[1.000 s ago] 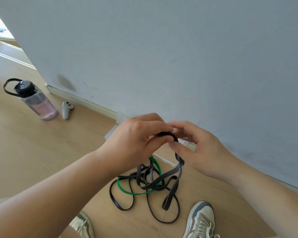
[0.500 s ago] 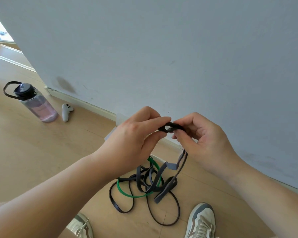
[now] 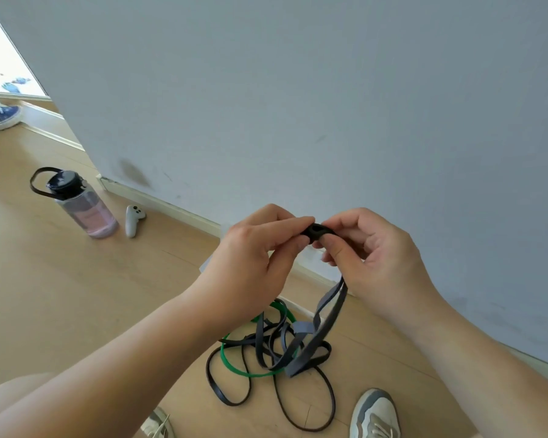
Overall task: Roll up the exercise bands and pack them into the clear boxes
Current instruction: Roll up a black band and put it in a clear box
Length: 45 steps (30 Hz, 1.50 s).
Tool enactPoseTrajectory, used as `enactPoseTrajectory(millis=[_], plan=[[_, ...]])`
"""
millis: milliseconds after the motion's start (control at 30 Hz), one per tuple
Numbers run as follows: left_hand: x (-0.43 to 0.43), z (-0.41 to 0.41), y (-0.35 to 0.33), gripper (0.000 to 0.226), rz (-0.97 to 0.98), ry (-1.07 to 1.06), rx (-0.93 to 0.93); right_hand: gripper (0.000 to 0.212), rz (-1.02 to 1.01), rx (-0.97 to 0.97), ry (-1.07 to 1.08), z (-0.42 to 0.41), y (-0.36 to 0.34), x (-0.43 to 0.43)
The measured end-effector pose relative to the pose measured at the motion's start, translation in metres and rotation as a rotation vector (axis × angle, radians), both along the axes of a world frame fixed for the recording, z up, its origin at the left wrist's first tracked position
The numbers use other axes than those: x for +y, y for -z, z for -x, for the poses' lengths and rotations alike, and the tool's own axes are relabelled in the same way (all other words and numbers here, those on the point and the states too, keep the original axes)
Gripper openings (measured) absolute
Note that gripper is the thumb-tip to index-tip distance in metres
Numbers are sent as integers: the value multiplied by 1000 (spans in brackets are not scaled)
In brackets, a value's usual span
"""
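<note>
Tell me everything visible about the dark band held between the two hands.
The flat dark grey rubbery exercise band is partly rolled: its start is a small coil with a hole in the middle, pinched between the fingertips of the left hand and right hand. Its doubled tail hangs below the right hand, down to the tangled pile of black and green bands on the wooden floor.

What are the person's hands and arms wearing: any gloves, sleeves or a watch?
Nothing that shows. The left hand and right hand are bare, with no gloves and no rings on the fingers in view. The left forearm and right forearm are bare too: no sleeve in view, no watch or strap on either wrist.
</note>
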<state>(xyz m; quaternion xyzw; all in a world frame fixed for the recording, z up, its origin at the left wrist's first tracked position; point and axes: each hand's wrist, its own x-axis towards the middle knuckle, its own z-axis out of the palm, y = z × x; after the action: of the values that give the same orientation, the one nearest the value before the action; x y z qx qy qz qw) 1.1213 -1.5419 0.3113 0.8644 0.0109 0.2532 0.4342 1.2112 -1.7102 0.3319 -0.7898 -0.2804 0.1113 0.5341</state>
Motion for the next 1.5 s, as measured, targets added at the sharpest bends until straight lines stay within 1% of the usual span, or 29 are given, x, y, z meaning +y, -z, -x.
enactPoseTrajectory(millis=[167,333,400,467,567,733,833,933,1067,1167,1233,1300,1400,1500], plan=[[-3,-3,-4,20,-81,-44,21,15,54,-43,-5,3,3,-1],[-16,6,13,18,-67,-85,34,12,112,36,-46,13,10,-5],[-24,9,23,15,-54,-100,33,8,119,91,-25,15,14,-7],[-27,9,28,12,-51,-118,17,5,82,159,35,12,15,-8],[-24,6,26,8,-63,-107,13,6,18,228,89,7,12,-8],[-16,0,24,10,-55,-77,-75,5,-52,215,120,9,9,-5],[-12,-1,23,12,-42,-97,-124,2,-135,296,83,11,6,-3],[-8,-4,22,12,-68,-129,-163,2,-180,342,54,18,5,1],[-9,-7,24,7,-95,-120,-224,8,-246,354,144,18,5,7],[-9,-8,25,5,-86,-116,-243,5,-266,339,164,14,4,7],[-10,-8,24,5,-55,-86,-245,3,-265,326,160,12,5,7],[-10,-7,23,10,-19,-80,-231,2,-259,307,142,10,5,7],[-8,-5,20,20,52,-85,-220,13,-263,300,65,6,2,5],[-6,-5,15,22,47,-111,-220,20,-265,305,-3,5,-1,5]])
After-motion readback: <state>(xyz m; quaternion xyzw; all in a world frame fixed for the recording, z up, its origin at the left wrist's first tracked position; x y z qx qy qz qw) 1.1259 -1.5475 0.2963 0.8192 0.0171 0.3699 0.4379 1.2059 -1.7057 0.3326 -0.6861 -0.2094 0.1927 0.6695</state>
